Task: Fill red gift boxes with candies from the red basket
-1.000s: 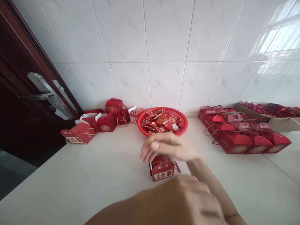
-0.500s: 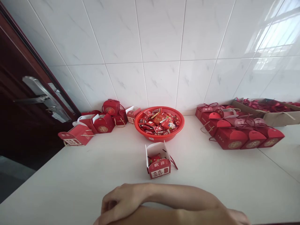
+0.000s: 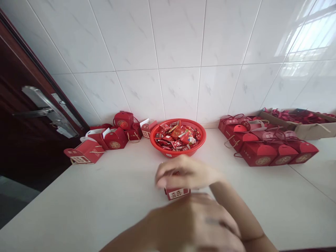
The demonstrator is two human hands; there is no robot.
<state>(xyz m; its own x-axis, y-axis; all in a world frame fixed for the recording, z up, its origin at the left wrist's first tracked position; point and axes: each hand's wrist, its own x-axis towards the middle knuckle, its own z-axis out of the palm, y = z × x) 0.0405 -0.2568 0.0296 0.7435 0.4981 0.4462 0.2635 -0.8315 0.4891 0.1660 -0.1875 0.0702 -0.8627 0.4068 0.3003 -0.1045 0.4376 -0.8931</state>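
My right hand (image 3: pixel 187 172) passes over a small red-and-white gift box (image 3: pixel 179 193), hiding its upper part and its contents. The thumb and fingers are curved with a gap between them, and I see nothing held there. My left hand (image 3: pixel 210 224) is lower and closer to me, crossing in front of the right forearm. Motion smears it, so its fingers cannot be read. Just behind the box stands a red plastic basket (image 3: pixel 181 154) heaped with wrapped candies (image 3: pixel 176 134).
Several red gift boxes (image 3: pixel 115 139) cluster at the left, a few with lids up. Rows of closed red boxes (image 3: pixel 258 154) with cord handles stand at the right, beside a cardboard carton (image 3: pixel 309 130) of red pieces. A tiled wall (image 3: pixel 181 42) rises behind; a door (image 3: pixel 31 105) borders the left.
The crossed arms have come apart. My right hand has moved up and right, over the gift box; my left hand has come into view at the bottom centre. The view shifted slightly.
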